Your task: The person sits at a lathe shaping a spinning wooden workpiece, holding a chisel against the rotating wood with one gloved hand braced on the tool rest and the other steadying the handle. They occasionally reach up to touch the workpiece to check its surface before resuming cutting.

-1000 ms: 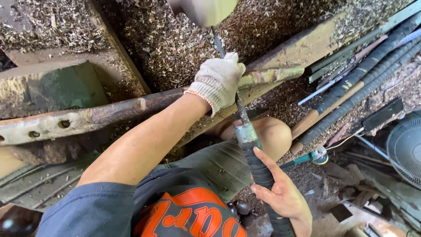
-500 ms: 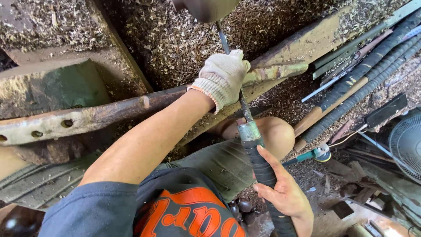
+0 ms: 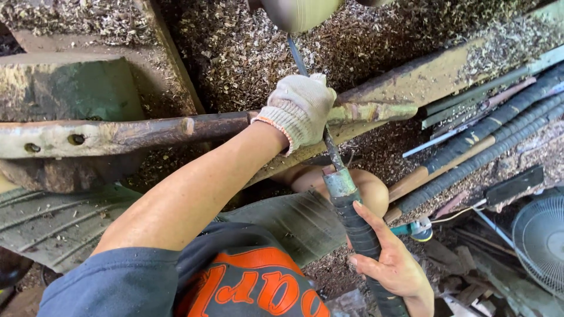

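Note:
My left hand (image 3: 301,107), in a white knit glove, is closed over the steel shaft of a long turning chisel (image 3: 332,154) and presses it down on a worn wooden rest bar (image 3: 147,132). My bare right hand (image 3: 392,265) grips the chisel's black tape-wrapped handle (image 3: 359,229) low at the front. The blade tip runs up to a pale rounded wooden piece (image 3: 299,12) at the top edge, which looks blurred. A bare knee (image 3: 370,191) shows under the chisel.
Wood shavings (image 3: 235,53) cover the bed behind the bar. Several other long tape-wrapped tools (image 3: 482,138) lie at the right. A fan grille (image 3: 537,240) stands at the lower right, and a green corrugated sheet (image 3: 53,226) lies at the lower left.
The chisel and both hands have shifted slightly; the view has moved a little. My grip on shaft and handle is unchanged.

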